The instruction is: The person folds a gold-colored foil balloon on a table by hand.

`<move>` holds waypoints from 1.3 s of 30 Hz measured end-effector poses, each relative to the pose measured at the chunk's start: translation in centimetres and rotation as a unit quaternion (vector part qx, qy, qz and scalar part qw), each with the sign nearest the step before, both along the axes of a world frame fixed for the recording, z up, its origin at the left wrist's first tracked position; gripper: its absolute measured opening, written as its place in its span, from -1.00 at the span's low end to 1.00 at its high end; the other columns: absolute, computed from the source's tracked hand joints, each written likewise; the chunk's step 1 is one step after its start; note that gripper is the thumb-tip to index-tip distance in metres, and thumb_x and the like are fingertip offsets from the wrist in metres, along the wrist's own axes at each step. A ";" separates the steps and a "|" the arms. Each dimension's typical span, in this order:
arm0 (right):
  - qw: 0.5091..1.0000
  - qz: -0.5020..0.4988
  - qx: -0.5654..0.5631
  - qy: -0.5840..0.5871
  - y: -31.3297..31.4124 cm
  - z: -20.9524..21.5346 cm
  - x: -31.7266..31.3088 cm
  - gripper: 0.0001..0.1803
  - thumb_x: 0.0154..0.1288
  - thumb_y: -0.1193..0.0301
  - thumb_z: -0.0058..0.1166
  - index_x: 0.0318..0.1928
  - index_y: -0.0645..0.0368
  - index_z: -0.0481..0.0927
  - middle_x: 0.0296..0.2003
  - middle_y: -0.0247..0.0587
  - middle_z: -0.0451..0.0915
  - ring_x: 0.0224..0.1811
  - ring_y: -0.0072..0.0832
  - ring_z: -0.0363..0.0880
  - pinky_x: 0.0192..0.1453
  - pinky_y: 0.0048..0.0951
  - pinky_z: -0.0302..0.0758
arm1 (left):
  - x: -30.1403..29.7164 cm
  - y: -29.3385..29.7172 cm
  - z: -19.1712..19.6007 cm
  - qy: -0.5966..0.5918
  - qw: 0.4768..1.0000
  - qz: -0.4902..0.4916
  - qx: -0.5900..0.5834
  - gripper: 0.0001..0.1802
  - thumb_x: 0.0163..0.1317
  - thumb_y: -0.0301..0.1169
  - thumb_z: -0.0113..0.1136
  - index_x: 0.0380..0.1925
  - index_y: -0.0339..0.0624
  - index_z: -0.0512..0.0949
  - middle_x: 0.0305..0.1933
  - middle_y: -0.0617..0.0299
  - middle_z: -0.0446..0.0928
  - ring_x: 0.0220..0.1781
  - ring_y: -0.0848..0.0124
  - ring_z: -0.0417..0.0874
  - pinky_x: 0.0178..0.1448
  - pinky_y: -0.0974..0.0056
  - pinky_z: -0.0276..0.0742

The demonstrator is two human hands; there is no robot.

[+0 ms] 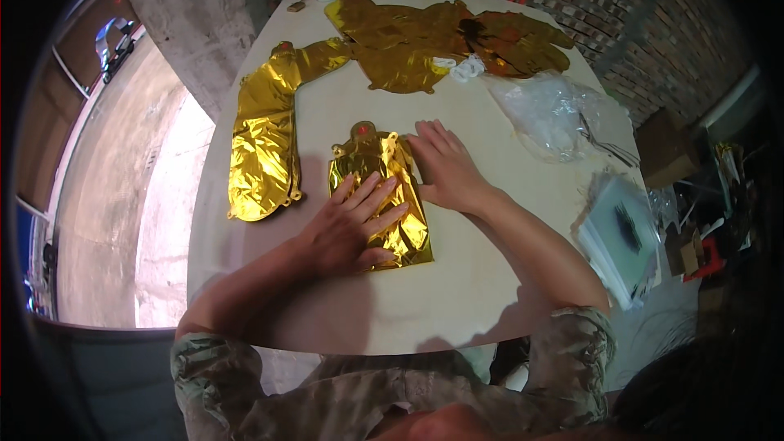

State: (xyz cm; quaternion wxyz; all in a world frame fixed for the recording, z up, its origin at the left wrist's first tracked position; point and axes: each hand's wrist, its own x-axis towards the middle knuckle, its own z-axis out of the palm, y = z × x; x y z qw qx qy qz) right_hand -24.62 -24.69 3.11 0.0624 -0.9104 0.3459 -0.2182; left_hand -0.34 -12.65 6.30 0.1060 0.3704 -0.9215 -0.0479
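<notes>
A folded gold foil balloon [411, 233] lies flat on the pale table in front of me, with small tabs and a reddish spot at its far end. My left hand [345, 227] rests palm down across its middle, fingers spread over the shiny film. Along the balloon's upper right edge lies my right hand [445, 165], its fingers stretched out and touching the edge; neither hand grasps anything. Another flat gold foil balloon [265, 143], long and bent at the top, is to the left.
Larger gold foil pieces [400, 41] spread over the table's [457, 294] far side, beside a crumpled white bit [467, 68]. At right are a clear plastic bag [543, 114] and a stack of clear plastic sleeves [618, 233]. A brick wall [629, 24] stands behind; boxes crowd the right.
</notes>
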 end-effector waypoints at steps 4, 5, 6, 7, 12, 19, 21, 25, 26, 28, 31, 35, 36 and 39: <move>0.999 -0.029 -0.008 0.012 -1.3 0.2 0.8 -0.15 0.12 0.21 0.31 0.40 0.15 0.30 0.44 0.12 0.23 0.52 0.09 0.13 0.56 0.02 0.13 | -0.4 0.2 0.6 -0.005 1.000 0.001 -0.003 -0.22 0.30 0.09 0.11 0.42 -0.10 0.34 0.54 -0.26 0.14 0.57 -0.20 0.14 0.57 -0.30 -0.08; 0.999 -0.033 -0.009 0.011 -1.9 0.4 0.8 -0.15 0.12 0.21 0.31 0.40 0.15 0.30 0.44 0.12 0.23 0.52 0.09 0.13 0.56 0.02 0.13 | -0.5 0.2 0.7 -0.003 1.000 0.002 -0.008 -0.22 0.30 0.09 0.12 0.41 -0.11 0.36 0.53 -0.27 0.17 0.56 -0.21 0.16 0.56 -0.30 -0.06; 0.999 -0.049 0.002 0.001 -2.3 1.1 1.1 -0.22 0.18 0.23 0.27 0.39 0.16 0.32 0.42 0.12 0.27 0.50 0.07 0.17 0.55 0.03 0.14 | -0.5 0.2 0.7 -0.001 1.000 0.003 -0.012 -0.23 0.29 0.08 0.13 0.40 -0.12 0.37 0.51 -0.28 0.19 0.56 -0.21 0.17 0.56 -0.31 -0.04; 0.998 -0.066 0.013 -0.010 -2.5 1.6 1.3 -0.29 0.25 0.26 0.23 0.38 0.16 0.34 0.40 0.12 0.31 0.49 0.06 0.21 0.54 0.04 0.15 | -0.5 0.2 0.6 -0.001 1.000 0.000 -0.014 -0.23 0.29 0.08 0.13 0.40 -0.12 0.37 0.51 -0.28 0.19 0.56 -0.21 0.17 0.56 -0.31 -0.04; 0.998 -0.034 -0.026 -0.037 2.1 2.5 1.5 -0.41 0.36 0.33 0.11 0.34 0.27 0.38 0.39 0.10 0.33 0.47 0.04 0.24 0.55 0.02 0.16 | 0.3 0.0 -0.6 0.019 0.999 -0.002 -0.026 -0.23 0.23 0.05 0.22 0.35 -0.14 0.42 0.48 -0.24 0.26 0.54 -0.21 0.21 0.53 -0.33 0.02; 0.989 0.110 0.047 0.084 9.5 2.9 0.0 -0.25 0.44 0.26 -0.01 0.50 0.37 0.09 0.52 0.17 0.09 0.61 0.02 -0.03 0.66 -0.01 -0.14 | 0.2 0.2 -1.1 0.059 0.996 -0.014 -0.062 -0.28 0.22 0.00 0.29 0.31 -0.14 0.43 0.46 -0.14 0.29 0.55 -0.15 0.19 0.53 -0.30 0.05; 0.990 0.099 0.061 0.085 9.5 2.5 -0.2 -0.22 0.46 0.22 -0.03 0.51 0.38 0.04 0.52 0.20 0.07 0.61 0.02 -0.05 0.66 -0.01 -0.17 | 0.2 0.2 -1.4 0.059 0.996 -0.011 -0.069 -0.26 0.24 0.02 0.28 0.32 -0.14 0.42 0.47 -0.14 0.28 0.55 -0.15 0.20 0.53 -0.30 0.05; 0.991 0.089 0.043 0.085 9.4 2.4 -0.4 -0.17 0.49 0.13 -0.07 0.52 0.41 -0.02 0.52 0.23 0.05 0.62 0.02 -0.08 0.67 -0.02 -0.19 | 0.3 0.3 -1.2 0.046 0.998 -0.002 -0.048 -0.21 0.24 0.00 0.31 0.40 -0.11 0.34 0.53 -0.14 0.19 0.61 -0.13 0.09 0.59 -0.23 -0.02; 0.991 0.092 0.045 0.088 9.4 2.3 -0.3 -0.17 0.49 0.13 -0.07 0.52 0.41 -0.02 0.52 0.23 0.05 0.62 0.02 -0.08 0.67 -0.02 -0.19 | 0.4 0.3 -1.1 0.049 0.998 0.001 -0.045 -0.21 0.24 0.00 0.31 0.40 -0.11 0.34 0.53 -0.14 0.19 0.61 -0.13 0.09 0.59 -0.23 -0.02; 0.991 0.085 0.036 0.092 9.5 2.3 0.0 -0.18 0.51 0.09 -0.11 0.51 0.42 0.01 0.52 0.25 0.05 0.62 0.02 -0.08 0.66 -0.03 -0.19 | 0.8 0.4 -0.6 0.062 0.998 0.005 -0.022 -0.29 0.35 -0.01 0.16 0.39 -0.16 0.36 0.54 -0.20 0.17 0.61 -0.15 0.07 0.61 -0.19 -0.07; 0.990 0.080 0.034 0.113 9.5 2.4 0.0 -0.19 0.52 0.06 -0.13 0.50 0.42 0.05 0.53 0.24 0.03 0.62 0.01 -0.08 0.66 -0.04 -0.19 | 2.9 0.2 -0.2 0.196 0.978 0.051 0.052 -0.33 0.38 -0.08 0.13 0.40 -0.18 0.34 0.57 -0.21 0.09 0.64 -0.13 -0.03 0.63 -0.16 -0.12; 0.990 0.083 0.039 0.106 9.5 2.4 0.0 -0.20 0.52 0.06 -0.14 0.50 0.41 0.09 0.53 0.23 0.02 0.62 0.01 -0.09 0.67 -0.05 -0.20 | 4.6 3.9 0.5 0.047 0.999 -0.012 0.020 -0.23 0.39 -0.04 0.12 0.46 -0.25 0.20 0.59 -0.21 0.01 0.64 -0.12 -0.01 0.63 -0.19 -0.12; 0.989 0.079 0.042 0.114 9.5 2.5 0.2 -0.21 0.51 0.06 -0.14 0.50 0.40 0.09 0.54 0.22 0.01 0.63 0.00 -0.10 0.67 -0.06 -0.20 | 4.1 5.7 1.0 0.020 0.999 -0.003 0.030 -0.15 0.38 0.04 0.09 0.46 -0.32 0.16 0.57 -0.23 0.05 0.63 -0.10 0.00 0.63 -0.17 -0.10; 0.989 0.071 0.045 0.124 9.8 2.8 0.1 -0.22 0.51 0.07 -0.14 0.50 0.38 0.10 0.54 0.20 0.01 0.63 0.00 -0.11 0.67 -0.07 -0.20 | 3.5 7.8 0.1 0.000 0.999 0.023 0.034 -0.04 0.29 0.11 0.17 0.46 -0.34 0.12 0.57 -0.21 0.05 0.63 -0.10 0.02 0.63 -0.16 -0.07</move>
